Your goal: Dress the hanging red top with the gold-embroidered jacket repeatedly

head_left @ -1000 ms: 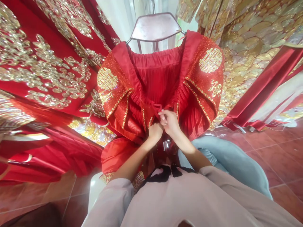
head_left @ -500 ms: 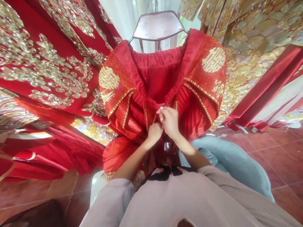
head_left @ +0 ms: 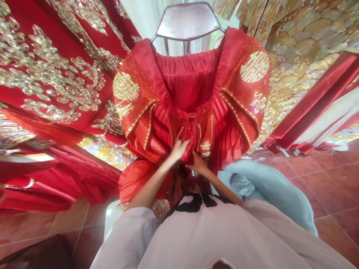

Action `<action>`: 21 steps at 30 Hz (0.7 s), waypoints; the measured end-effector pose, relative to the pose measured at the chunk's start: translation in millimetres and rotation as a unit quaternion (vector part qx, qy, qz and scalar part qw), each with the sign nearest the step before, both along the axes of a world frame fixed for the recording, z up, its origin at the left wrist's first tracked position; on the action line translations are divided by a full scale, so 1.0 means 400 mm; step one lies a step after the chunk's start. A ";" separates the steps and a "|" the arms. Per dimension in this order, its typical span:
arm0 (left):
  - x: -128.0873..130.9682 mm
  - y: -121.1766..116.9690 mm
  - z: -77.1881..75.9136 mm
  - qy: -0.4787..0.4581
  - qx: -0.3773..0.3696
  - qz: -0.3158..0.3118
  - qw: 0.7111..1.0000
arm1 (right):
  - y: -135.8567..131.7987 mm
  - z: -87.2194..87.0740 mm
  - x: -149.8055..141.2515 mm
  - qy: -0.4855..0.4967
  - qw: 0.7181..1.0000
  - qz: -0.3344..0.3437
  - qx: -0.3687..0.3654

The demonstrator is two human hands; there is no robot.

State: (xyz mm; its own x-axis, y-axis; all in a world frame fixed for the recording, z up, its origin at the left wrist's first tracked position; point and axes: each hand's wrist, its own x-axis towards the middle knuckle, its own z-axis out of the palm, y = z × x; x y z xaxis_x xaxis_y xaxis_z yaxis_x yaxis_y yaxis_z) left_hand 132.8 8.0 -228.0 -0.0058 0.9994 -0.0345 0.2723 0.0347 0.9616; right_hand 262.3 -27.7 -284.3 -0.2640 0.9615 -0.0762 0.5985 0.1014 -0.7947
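A person in a pale, loose top (head_left: 224,239) faces a red garment (head_left: 190,89) with a gathered neckline, which hangs spread open directly ahead at the middle of the view. To the left of it, red cloth dense with glittering beadwork (head_left: 56,89) fills the upper corner; to the right hangs gold cloth in a scale pattern (head_left: 308,48). A light blue padded chair (head_left: 286,186) stands below the garment's right side. Above the neckline, the dark-rimmed panel (head_left: 187,24) of the hanging frame shows between the shoulders. Round gold emblems, one on the left shoulder (head_left: 126,86) and one on the right shoulder (head_left: 254,67), mark the fabric. The left hand (head_left: 179,149) is clamped on red fabric at the front; the right hand (head_left: 198,164), just beside and lower, touches it, its grip partly hidden and impossible to tell. A small red tie (head_left: 192,116) sits above both.
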 end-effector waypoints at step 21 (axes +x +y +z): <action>0.021 -0.031 -0.020 0.235 -0.033 -0.045 0.970 | -0.027 0.362 0.074 0.076 0.964 -0.104 0.233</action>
